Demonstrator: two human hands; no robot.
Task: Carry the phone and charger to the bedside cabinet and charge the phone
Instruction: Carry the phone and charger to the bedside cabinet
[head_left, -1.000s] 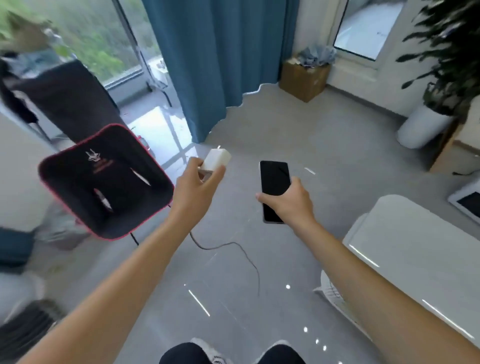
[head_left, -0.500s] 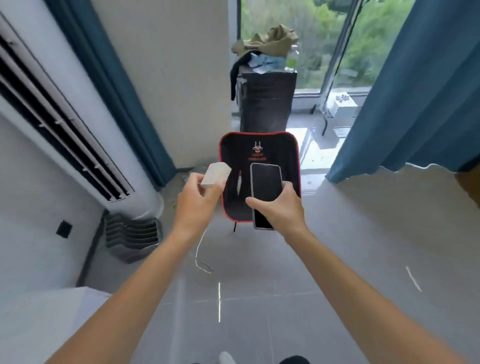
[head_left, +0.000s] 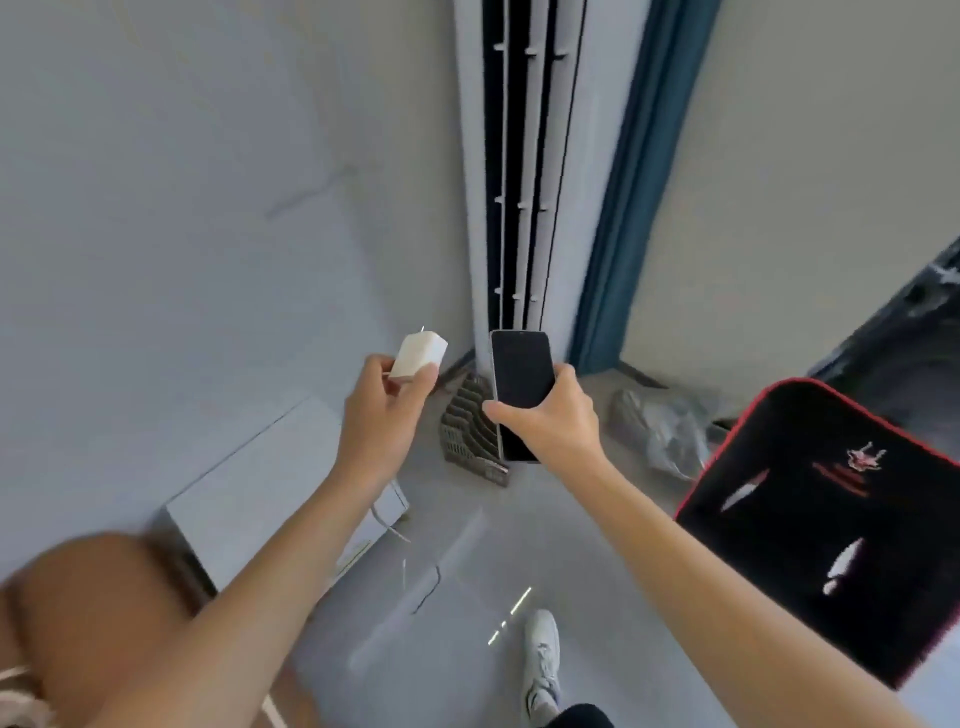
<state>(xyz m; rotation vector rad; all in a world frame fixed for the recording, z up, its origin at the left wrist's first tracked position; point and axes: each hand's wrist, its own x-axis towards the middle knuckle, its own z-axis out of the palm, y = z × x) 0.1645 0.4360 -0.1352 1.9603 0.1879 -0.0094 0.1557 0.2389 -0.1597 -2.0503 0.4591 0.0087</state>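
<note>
With our left hand (head_left: 387, 415) gripping the charger (head_left: 417, 355) and right hand (head_left: 550, 415) the phone (head_left: 521, 384), we judge the dangling cable (head_left: 388, 525) could snag on the white bedside cabinet (head_left: 270, 488).

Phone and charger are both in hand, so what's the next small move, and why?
Probably keep walking toward the white cabinet at lower left and lower the charger onto it. The left hand grips the white charger with its cable dangling; the right hand holds the phone, screen dark and not plugged in. Both are in the air, short of the cabinet top.
</note>
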